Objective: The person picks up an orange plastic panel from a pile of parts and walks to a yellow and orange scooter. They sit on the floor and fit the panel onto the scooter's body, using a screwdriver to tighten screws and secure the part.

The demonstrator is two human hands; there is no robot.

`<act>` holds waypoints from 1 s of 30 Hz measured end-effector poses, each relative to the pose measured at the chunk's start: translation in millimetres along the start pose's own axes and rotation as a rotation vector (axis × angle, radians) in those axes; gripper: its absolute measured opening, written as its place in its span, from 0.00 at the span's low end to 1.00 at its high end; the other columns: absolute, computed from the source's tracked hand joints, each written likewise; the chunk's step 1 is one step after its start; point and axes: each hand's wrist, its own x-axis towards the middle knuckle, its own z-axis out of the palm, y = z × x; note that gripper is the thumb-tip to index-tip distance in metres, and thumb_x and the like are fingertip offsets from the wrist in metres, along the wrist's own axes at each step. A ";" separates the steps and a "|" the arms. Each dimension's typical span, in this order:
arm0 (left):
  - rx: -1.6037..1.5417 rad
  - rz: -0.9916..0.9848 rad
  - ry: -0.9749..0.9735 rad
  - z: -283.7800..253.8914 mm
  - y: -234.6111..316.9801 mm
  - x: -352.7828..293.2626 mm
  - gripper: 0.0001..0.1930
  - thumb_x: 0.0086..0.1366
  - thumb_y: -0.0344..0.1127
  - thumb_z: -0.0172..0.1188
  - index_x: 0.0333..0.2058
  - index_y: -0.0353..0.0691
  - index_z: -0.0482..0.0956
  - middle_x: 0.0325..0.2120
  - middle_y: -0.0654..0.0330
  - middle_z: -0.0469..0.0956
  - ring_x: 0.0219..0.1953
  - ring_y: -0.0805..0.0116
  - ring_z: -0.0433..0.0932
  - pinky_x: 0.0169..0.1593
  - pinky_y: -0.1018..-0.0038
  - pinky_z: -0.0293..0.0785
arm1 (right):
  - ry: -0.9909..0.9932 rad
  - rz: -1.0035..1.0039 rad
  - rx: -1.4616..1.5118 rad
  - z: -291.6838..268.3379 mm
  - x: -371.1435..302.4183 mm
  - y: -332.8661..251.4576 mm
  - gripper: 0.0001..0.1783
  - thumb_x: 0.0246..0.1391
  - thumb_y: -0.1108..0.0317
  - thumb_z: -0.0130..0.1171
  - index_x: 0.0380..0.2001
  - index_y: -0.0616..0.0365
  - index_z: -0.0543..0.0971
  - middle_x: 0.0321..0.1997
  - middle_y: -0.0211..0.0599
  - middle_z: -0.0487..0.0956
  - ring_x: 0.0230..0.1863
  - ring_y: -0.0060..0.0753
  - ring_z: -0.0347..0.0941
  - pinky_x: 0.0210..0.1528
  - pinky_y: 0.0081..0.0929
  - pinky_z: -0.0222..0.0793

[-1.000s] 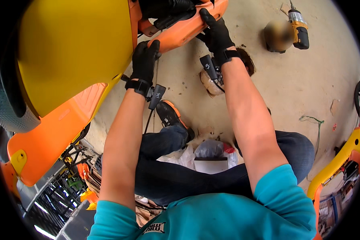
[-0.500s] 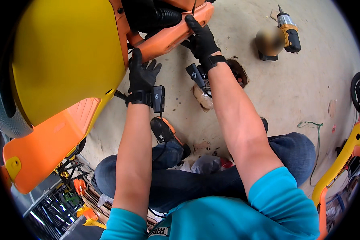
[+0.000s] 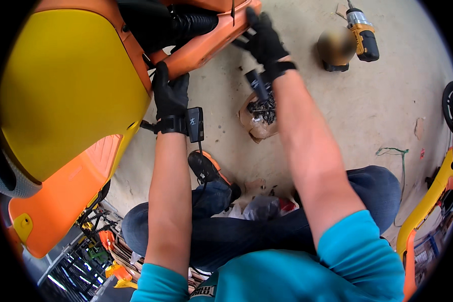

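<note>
An orange plastic trim panel (image 3: 214,44) runs slantwise along the lower side of a yellow and orange scooter-like vehicle (image 3: 70,85). My left hand (image 3: 170,95), in a black glove, is at the panel's near end, its thumb up along the edge and its fingers against the underside. By the far end is my right hand (image 3: 267,44), gloved too, with its fingers apart; one fingertip is close to the panel's tip, and I cannot tell whether it touches. Each wrist bears a strap with a small black box. Black ribbed tubing (image 3: 196,22) shows above the panel.
A yellow and black power driver (image 3: 363,38) lies on the concrete floor at the far right, beside a blurred round patch. Between my arms sits a torn bag (image 3: 256,123) of small dark hardware. Another yellow and orange body (image 3: 428,196) stands at the right edge.
My right hand has come off the panel's outer face and shifted right, fingers spreading. My left hand's fingers have drawn in against the panel's near end. More of the hardware bag shows.
</note>
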 end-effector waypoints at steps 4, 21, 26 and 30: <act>0.114 0.066 0.058 -0.9 5.2 -7.1 0.35 0.66 0.49 0.64 0.61 0.32 0.63 0.61 0.48 0.66 0.65 0.56 0.64 0.70 0.62 0.60 | -0.191 0.186 -0.237 -30.2 40.7 -70.5 0.26 0.59 0.49 0.62 0.59 0.33 0.71 0.58 0.24 0.73 0.58 0.38 0.70 0.54 0.48 0.73; 0.043 0.083 0.070 11.1 -4.5 -5.1 0.35 0.67 0.46 0.63 0.64 0.34 0.59 0.64 0.43 0.61 0.67 0.49 0.60 0.70 0.52 0.60 | -0.563 0.360 -0.729 -32.3 51.2 -110.0 0.29 0.53 0.52 0.70 0.56 0.42 0.71 0.49 0.25 0.74 0.47 0.25 0.71 0.44 0.39 0.77; 0.097 0.072 0.119 16.7 -7.6 -7.5 0.35 0.66 0.49 0.64 0.63 0.35 0.61 0.64 0.38 0.60 0.65 0.42 0.62 0.67 0.47 0.63 | -0.451 0.260 -0.745 -29.7 53.0 -100.6 0.31 0.51 0.44 0.70 0.52 0.43 0.70 0.50 0.29 0.74 0.49 0.31 0.71 0.44 0.39 0.76; 0.026 -0.038 0.185 9.9 -1.7 -8.9 0.36 0.65 0.52 0.64 0.63 0.38 0.62 0.63 0.38 0.62 0.64 0.40 0.64 0.67 0.44 0.62 | -0.452 0.258 -0.779 -19.8 47.0 -107.4 0.31 0.52 0.41 0.68 0.52 0.43 0.70 0.51 0.31 0.74 0.51 0.33 0.71 0.46 0.39 0.75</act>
